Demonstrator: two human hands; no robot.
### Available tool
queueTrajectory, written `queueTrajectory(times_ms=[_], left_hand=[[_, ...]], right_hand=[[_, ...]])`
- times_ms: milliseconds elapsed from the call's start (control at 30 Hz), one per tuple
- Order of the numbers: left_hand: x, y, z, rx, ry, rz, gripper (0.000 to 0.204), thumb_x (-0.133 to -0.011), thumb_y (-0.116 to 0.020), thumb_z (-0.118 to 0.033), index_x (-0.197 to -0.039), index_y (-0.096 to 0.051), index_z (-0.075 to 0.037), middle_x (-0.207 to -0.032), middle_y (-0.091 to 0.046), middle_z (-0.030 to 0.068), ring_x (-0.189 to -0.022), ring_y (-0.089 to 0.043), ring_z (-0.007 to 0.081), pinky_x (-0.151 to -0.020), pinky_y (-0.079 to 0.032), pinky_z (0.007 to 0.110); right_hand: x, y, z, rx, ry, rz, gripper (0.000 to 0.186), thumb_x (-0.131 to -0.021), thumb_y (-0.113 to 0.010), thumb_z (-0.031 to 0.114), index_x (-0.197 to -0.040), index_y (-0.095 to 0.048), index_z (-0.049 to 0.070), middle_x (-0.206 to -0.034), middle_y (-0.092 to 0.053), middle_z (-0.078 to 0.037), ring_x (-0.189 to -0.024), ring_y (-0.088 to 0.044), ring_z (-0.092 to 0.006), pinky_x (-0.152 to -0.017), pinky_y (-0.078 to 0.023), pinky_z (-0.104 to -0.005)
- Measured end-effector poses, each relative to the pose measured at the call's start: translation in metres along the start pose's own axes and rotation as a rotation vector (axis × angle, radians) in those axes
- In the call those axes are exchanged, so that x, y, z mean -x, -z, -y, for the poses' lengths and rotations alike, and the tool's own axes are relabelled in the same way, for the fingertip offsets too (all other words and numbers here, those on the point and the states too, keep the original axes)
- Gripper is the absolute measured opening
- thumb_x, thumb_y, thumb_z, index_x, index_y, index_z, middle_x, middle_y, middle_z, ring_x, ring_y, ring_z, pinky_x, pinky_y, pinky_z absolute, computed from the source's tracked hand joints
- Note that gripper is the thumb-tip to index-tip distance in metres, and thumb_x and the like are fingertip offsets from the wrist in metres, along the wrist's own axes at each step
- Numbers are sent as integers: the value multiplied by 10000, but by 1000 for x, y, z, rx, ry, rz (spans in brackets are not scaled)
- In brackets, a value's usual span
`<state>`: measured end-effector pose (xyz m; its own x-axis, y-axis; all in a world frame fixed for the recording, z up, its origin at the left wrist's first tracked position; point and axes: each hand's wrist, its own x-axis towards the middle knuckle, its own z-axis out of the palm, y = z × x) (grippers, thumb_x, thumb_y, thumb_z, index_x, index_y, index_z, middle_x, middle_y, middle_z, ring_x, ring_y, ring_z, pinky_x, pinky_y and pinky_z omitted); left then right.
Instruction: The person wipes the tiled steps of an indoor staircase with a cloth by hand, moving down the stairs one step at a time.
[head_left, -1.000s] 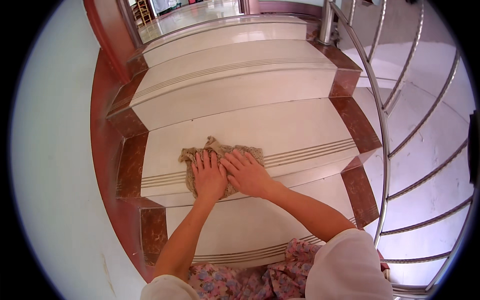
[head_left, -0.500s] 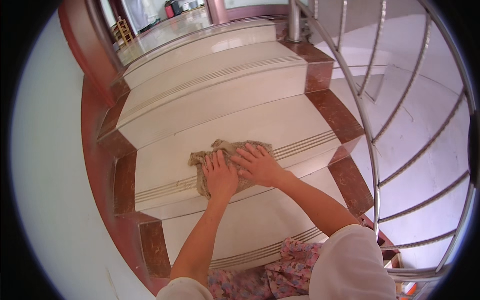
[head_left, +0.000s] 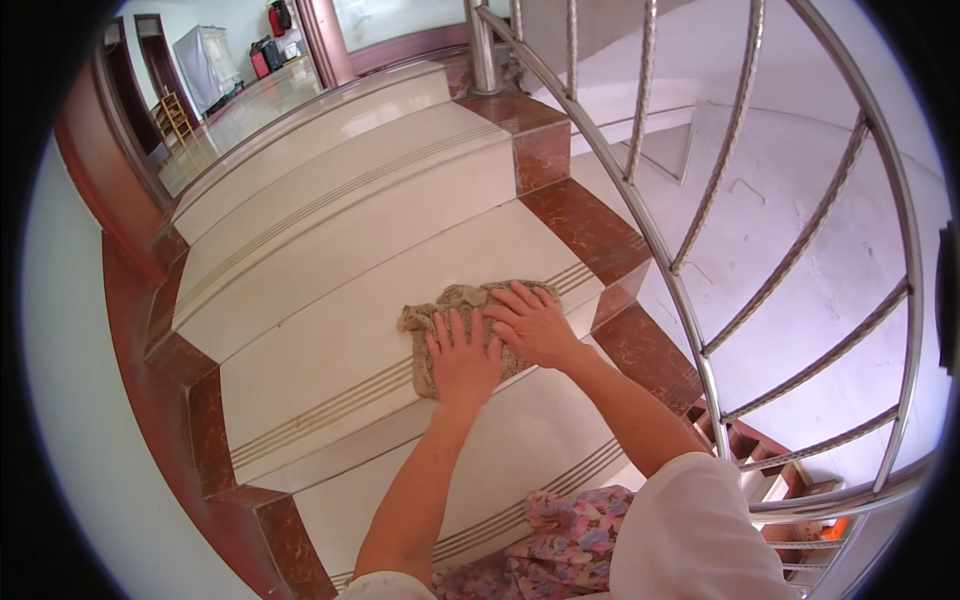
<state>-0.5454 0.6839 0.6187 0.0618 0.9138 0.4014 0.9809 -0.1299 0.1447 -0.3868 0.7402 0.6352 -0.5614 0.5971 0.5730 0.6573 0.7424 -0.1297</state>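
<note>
A damp-looking brown cloth [head_left: 465, 296] lies bunched and creased on a cream stair tread [head_left: 330, 350], across its grooved strip near the front edge. My left hand [head_left: 464, 368] presses flat on the cloth's left and middle part, fingers stretched forward. Beside it, my right hand [head_left: 540, 332] rests flat on the right part, its fingers spread and pointing up and to the left. The two hands are close together, and both palms hide some of the cloth.
Dark red-brown stone borders [head_left: 585, 225] edge the curved steps. A metal railing [head_left: 660, 270] with twisted bars runs along the right; a pale wall [head_left: 80, 400] rises on the left. Higher steps lead to a landing with a small wooden ladder-like rack [head_left: 172, 118].
Both hands and the cloth beneath them have slid to the right along the tread, closer to the dark border. My view has turned, so the stairs appear tilted and shifted left.
</note>
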Motion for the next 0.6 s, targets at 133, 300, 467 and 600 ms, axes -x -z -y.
queueTrajectory(times_ms=[133, 300, 467, 600], left_hand=[[3, 1, -2, 42, -15, 33, 554, -964, -439, -405, -1412, -418, -79, -1456, -354, 231, -1360, -284, 441, -1103, -204, 569], [10, 13, 1, 1, -104, 52, 542, -972, -424, -385, -1413, -408, -72, -1457, -350, 228, -1368, -271, 438, -1098, -215, 573], [-12, 6, 4, 5, -153, 68, 543, -970, -429, -361, -1418, -390, -56, -1463, -353, 205, -1376, -265, 422, -1098, -216, 569], [-45, -8, 6, 63, -131, 109, 532, -972, -428, -341, -1419, -386, -56, -1476, -343, 186, -1384, -266, 397, -1109, -204, 553]], right_hand=[[10, -1, 3, 40, -28, -37, 345, -895, -558, 256, -1214, -583, 129, -1299, -519, -103, -1267, -395, -336, -1025, -308, -494], [24, 15, 16, 24, -15, 2, 369, -908, -540, 258, -1242, -556, 101, -1346, -487, -131, -1290, -370, -361, -1027, -302, -514], [8, 2, -1, 21, -49, 29, 395, -912, -525, 284, -1262, -543, 102, -1352, -483, -127, -1298, -372, -346, -1030, -302, -504], [-17, -21, -36, 53, -87, 20, 390, -912, -515, 299, -1258, -550, 123, -1364, -487, -101, -1298, -380, -328, -1031, -306, -486]])
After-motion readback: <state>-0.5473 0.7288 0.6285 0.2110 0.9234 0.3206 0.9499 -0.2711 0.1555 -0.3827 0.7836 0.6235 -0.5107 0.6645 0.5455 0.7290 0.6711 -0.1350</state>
